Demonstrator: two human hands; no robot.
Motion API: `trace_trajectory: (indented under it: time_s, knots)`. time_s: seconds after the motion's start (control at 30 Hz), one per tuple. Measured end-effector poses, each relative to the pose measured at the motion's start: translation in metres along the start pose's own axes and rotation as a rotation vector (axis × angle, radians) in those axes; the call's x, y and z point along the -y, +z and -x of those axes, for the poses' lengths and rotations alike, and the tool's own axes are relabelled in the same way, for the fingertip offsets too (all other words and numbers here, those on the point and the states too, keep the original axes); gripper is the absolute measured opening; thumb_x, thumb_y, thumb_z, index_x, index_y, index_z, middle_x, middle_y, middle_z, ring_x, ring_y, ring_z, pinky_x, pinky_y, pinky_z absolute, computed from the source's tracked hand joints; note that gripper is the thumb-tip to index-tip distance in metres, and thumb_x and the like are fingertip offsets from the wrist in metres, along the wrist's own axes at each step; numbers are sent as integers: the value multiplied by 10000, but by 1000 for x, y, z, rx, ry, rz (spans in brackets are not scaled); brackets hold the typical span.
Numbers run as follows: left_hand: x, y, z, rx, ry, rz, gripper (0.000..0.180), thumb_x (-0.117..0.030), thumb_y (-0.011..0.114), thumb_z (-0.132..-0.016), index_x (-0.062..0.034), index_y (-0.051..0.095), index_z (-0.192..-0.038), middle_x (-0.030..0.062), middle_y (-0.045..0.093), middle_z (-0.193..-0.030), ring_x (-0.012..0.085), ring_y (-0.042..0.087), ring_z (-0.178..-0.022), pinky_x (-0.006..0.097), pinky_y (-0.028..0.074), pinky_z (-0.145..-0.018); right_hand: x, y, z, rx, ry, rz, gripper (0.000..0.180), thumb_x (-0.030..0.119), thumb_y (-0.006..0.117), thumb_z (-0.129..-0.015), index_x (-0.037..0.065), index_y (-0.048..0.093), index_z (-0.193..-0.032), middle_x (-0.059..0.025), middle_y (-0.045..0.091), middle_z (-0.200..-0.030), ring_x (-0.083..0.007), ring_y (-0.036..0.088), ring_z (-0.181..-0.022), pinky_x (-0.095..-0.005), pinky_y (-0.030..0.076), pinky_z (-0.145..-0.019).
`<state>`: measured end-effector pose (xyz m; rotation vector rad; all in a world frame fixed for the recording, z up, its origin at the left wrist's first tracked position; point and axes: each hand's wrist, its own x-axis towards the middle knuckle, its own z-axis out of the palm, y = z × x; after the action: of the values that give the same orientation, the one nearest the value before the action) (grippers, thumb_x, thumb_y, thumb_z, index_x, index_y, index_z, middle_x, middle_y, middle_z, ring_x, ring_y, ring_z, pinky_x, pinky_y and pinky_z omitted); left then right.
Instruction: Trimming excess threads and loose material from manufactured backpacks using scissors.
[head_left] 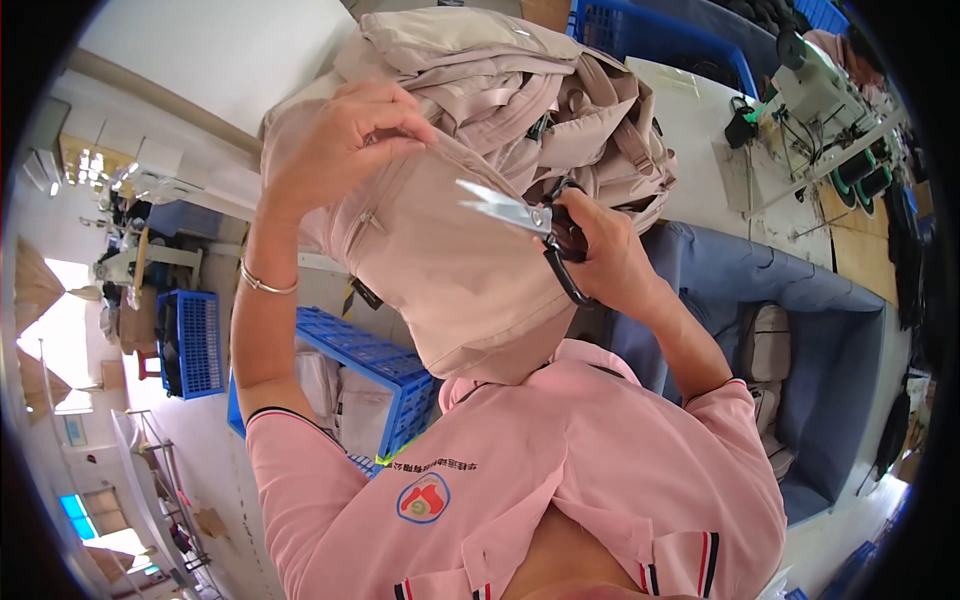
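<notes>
In the head view, the left hand (335,140) pinches the upper edge of a beige bag (440,260), its grip clamped on the fabric and lifting it before the person's chest. The right hand (605,255) is closed around the dark handles of a pair of thread snips (520,215), whose pale blades point left over the bag's front panel, just beside a zip seam.

Behind the held bag, more beige bags lie in a pile (560,110) on a white tabletop (690,130). A round red-and-green badge (423,498) sits on the person's pink shirt. A blue plastic crate (375,360) with pale wrapped goods stands below left, another blue crate (195,345) stands farther left, and a blue fabric bin (830,340) lies to the right. A sewing machine (820,90) occupies the far right of the workshop.
</notes>
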<state>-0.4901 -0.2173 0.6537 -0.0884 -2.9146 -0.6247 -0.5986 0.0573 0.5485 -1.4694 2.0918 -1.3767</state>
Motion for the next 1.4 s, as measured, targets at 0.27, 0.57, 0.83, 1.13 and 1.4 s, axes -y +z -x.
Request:
trace_trajectory:
  time_s: [0.27, 0.57, 0.83, 1.13, 1.4]
  knots:
    - [-7, -2, -3, 68, 164, -80, 60, -88, 682, -813, -82, 655, -866, 13, 635, -905, 197, 563, -961, 347, 358, -978, -1, 6, 5, -97, -220, 171, 316, 35, 706, -752, 33, 532, -1016, -117, 605, -962, -325, 602, -791, -388, 492, -654]
    - [-34, 10, 11, -125, 304, -192, 58, -53, 656, -827, -75, 607, -847, 8, 621, -789, 188, 608, -807, 397, 359, -1027, 18, 2, -32, 69, -89, -337, 320, 85, 750, -799, -29, 546, -1018, -91, 671, -928, -142, 635, -874, -283, 495, -773]
    - [-23, 21, 7, -105, 246, -185, 43, -37, 607, -859, -68, 629, -878, 9, 625, -819, 167, 606, -824, 444, 280, -1127, -9, 0, -14, 84, 142, -391, 302, 193, 778, -821, 15, 615, -1002, -32, 646, -872, -96, 584, -809, -258, 472, -730]
    - [-15, 17, 9, -161, 260, -121, 62, -32, 624, -838, -80, 614, -875, 27, 594, -767, 193, 571, -826, 389, 309, -1079, -25, -25, 20, 175, -7, 210, 603, 481, 779, -766, -10, 546, -1028, -159, 551, -899, -376, 578, -781, -424, 457, -649]
    - [-18, 19, 8, -161, 303, -93, 56, -44, 650, -824, -74, 620, -860, 30, 593, -769, 209, 562, -831, 356, 344, -986, -1, -21, 6, 99, -103, 375, 596, 509, 772, -763, -13, 521, -902, -153, 567, -909, -365, 607, -755, -430, 471, -613]
